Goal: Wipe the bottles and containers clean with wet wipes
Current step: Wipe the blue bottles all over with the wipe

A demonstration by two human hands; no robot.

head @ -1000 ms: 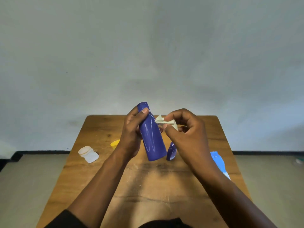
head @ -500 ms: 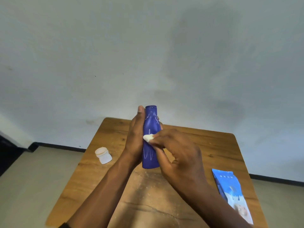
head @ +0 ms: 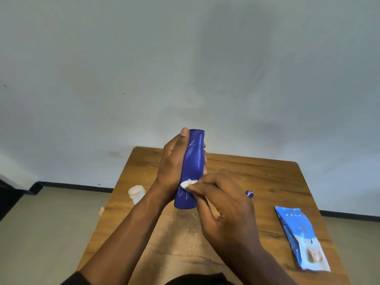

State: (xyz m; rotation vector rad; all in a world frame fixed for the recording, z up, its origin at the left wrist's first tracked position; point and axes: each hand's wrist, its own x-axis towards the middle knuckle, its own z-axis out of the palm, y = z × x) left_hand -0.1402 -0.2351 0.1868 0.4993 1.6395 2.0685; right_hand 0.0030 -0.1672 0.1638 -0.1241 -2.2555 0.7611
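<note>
Head view, single camera, looking forward and down.

Blue bottle [head: 192, 171]: tall, dark blue, cap end up, tilted slightly; held in the air above the table's middle. White streaks show on its lower body.

Left hand [head: 173, 167]: wraps the bottle from its 9 o'clock side, thumb laid along the neck up to the cap, fingers curled round the far side; a firm grip.

Right hand [head: 224, 206]: at the bottle's 4 o'clock, fingers curled, pinching a small wad of wet wipe [head: 187, 183] at the fingertips. The wad is pressed to the bottle's lower body.

Wooden table [head: 257, 177]: brown, grained, with pale scuffing or dust on the near middle. It stands against a plain grey-white wall.

White container [head: 136, 193]: small, pale lid, lying on its side at the table's 9 o'clock edge, well apart from the bottle.

Blue cap-like piece [head: 249, 194]: small, dark blue, on the table at the right hand's 2 o'clock; mostly hidden by the hand, kind not clear.

Wipes pack [head: 302, 239]: light blue and white soft packet, lying flat at the table's 4 o'clock, near the right edge, apart from both hands.

Small pale scrap [head: 100, 211]: at the table's left edge, below the white container; too small to tell what it is.
</note>
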